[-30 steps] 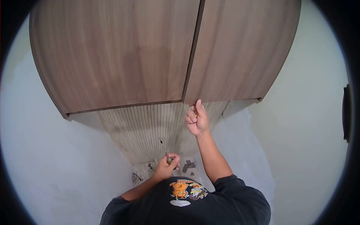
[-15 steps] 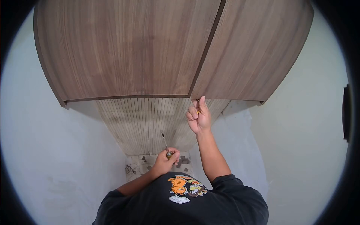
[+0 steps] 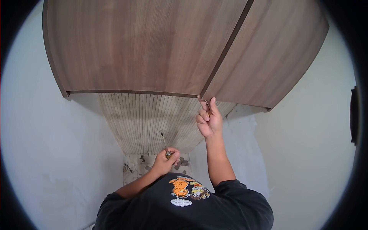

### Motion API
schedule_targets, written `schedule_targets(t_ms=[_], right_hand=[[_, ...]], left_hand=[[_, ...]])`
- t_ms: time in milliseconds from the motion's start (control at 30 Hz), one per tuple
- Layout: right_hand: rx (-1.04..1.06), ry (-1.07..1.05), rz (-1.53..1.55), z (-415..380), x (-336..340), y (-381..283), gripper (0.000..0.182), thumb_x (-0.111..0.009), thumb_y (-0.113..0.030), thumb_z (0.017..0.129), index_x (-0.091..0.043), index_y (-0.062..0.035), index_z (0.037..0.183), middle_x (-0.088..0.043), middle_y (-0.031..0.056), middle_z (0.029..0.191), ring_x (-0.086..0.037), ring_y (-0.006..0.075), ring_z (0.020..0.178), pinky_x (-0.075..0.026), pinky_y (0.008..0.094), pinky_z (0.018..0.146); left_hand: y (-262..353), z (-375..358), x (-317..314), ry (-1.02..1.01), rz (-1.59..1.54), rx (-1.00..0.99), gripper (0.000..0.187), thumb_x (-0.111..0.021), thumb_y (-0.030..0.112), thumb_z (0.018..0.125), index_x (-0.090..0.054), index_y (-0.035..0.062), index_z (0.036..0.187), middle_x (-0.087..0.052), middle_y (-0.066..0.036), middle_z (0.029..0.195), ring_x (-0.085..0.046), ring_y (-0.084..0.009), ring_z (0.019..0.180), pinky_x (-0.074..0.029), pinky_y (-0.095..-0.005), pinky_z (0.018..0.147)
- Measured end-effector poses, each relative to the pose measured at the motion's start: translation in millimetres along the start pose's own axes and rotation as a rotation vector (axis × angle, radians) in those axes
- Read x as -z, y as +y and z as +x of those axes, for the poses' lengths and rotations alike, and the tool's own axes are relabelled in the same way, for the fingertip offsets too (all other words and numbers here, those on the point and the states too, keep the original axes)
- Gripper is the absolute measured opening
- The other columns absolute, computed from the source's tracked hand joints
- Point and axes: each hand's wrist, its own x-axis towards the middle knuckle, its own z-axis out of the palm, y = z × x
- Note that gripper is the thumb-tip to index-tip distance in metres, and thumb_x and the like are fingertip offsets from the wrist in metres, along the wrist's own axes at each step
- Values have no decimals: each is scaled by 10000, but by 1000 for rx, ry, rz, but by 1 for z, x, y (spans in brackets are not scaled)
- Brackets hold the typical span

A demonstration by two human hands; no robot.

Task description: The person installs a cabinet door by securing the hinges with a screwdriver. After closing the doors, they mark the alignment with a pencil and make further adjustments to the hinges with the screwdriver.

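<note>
My left hand [image 3: 165, 161] is wrapped round the handle of a screwdriver [image 3: 164, 141], whose thin metal shaft points up and away in front of the ribbed panel. My right hand [image 3: 209, 118] is raised to the lower edge of the wood-grain cabinet doors [image 3: 153, 50], near the dark gap [image 3: 226, 50] between them. Its index finger and thumb point up at the right door's edge, and the other fingers are curled round something small and yellow that I cannot make out.
Below the cabinet is a ribbed light panel [image 3: 142, 119]. Pale walls [image 3: 84, 145] stand at both sides. Dark scraps [image 3: 184, 163] and a tangled cord [image 3: 127, 168] lie on the floor. A dark object [image 3: 354, 115] is on the right wall.
The view has shifted, so the cabinet gap appears further right. My right hand remains at the door edge, with its index finger now at the gap's lower end. The screwdriver stays in my left hand.
</note>
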Motion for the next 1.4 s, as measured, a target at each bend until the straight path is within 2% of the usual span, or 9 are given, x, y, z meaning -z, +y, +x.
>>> schedule_targets(t_ms=[233,400,533,833,933,1200,1400], right_hand=[[-89,16,94,-5,-4,-7,265,-513,-344,966,-591,-103,1046,-635,83,1129,-330,33,449,-277,178,421],[-49,77,40,-4,-1,-4,237,-542,-340,952,-597,-120,1022,-649,66,1091,-351,31,451,-281,182,421],[-23,90,30,-4,-1,-3,213,-555,-321,946,-608,-119,988,-649,69,1115,-352,35,458,-285,183,431],[-6,73,21,0,3,1,197,-570,-346,935,-584,-156,986,-640,-39,955,-382,44,463,-291,198,432],[23,73,42,1,11,6,244,-523,-346,960,-609,-139,1055,-650,-13,1080,-358,37,472,-288,193,445],[38,18,88,3,20,5,231,-511,-352,965,-607,-151,1028,-650,-16,1049,-362,41,477,-287,200,450],[49,46,65,0,13,3,202,-528,-353,956,-594,-166,993,-649,-31,991,-372,47,472,-290,204,448]], left_hand=[[1,2,3,-13,-15,-37,193,-599,191,933,-563,6,978,-569,-25,715,-542,-88,611,-462,-245,568],[0,4,1,-31,8,-28,192,-598,192,933,-563,8,976,-571,-24,713,-542,-86,607,-462,-242,565],[2,5,2,-55,49,-3,210,-570,198,948,-554,-6,999,-590,-67,729,-560,-127,630,-472,-269,591],[2,4,1,-71,55,9,203,-565,186,949,-552,-11,996,-587,-65,735,-559,-121,637,-474,-267,602],[2,2,1,-60,61,17,180,-563,171,949,-553,-6,978,-586,-49,739,-550,-101,635,-468,-252,593],[-9,3,4,-17,6,7,186,-554,176,954,-556,-8,983,-587,-55,748,-562,-106,648,-479,-251,604],[-8,4,1,2,90,39,189,-548,178,957,-553,-9,978,-590,-60,745,-565,-108,641,-482,-251,609]])
